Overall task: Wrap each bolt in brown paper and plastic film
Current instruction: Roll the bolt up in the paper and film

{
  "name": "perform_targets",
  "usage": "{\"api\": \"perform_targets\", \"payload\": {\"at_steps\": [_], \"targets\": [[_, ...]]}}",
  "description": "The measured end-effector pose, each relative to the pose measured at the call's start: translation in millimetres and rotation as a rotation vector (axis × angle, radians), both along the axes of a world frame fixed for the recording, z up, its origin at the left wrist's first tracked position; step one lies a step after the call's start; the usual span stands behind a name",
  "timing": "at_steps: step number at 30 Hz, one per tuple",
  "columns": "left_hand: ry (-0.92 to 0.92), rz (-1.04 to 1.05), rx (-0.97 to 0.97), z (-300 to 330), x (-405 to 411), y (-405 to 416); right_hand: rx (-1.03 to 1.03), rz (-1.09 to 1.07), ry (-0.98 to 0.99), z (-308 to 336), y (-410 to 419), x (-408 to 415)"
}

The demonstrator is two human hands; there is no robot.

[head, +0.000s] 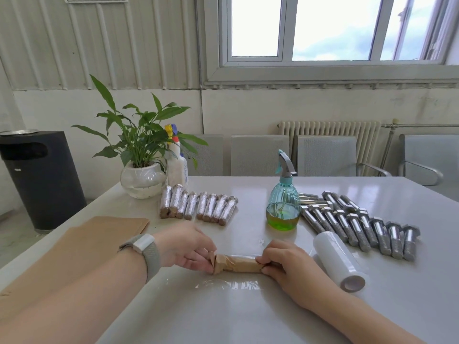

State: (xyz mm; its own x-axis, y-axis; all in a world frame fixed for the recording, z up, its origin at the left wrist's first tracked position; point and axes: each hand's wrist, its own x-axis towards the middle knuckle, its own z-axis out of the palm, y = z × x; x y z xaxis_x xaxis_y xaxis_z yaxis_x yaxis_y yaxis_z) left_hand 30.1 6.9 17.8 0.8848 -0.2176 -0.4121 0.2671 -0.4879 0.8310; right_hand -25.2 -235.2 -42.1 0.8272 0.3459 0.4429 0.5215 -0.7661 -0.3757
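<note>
Bolt (236, 263), already rolled in brown paper, lies crosswise on the table (248, 319) in front of me, resting on a sheet of clear film (228, 285). My left hand (185, 244) pinches its crumpled left end, and my right hand (289, 261) grips its right end with curled fingers. Just right of my right hand lies the film roll (339, 261). Beyond it, bare bolts (360, 227) lie side by side, with a spray bottle (283, 204) of green liquid to their left. Wrapped bolts (198, 206) sit in a row farther back, near a potted plant (142, 167). Brown paper sheets (74, 247) lie under my left forearm.
</note>
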Motion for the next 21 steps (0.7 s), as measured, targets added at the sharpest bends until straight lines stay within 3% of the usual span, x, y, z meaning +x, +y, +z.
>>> {"api": "perform_targets", "payload": {"at_steps": [5,11,21], "targets": [[-0.047,0.157,-0.167,-10.0,-16.9,0.6,-0.012,0.0,0.004,0.5,-0.6,-0.4],[-0.26,0.344,-0.283,-38.5,-35.6,-7.1,-0.013,-0.01,0.003,1.0,0.3,-1.0],[-0.753,0.319,0.12,-60.9,-50.1,-21.0,-0.015,-0.015,0.0,1.3,1.8,-1.6]]}}
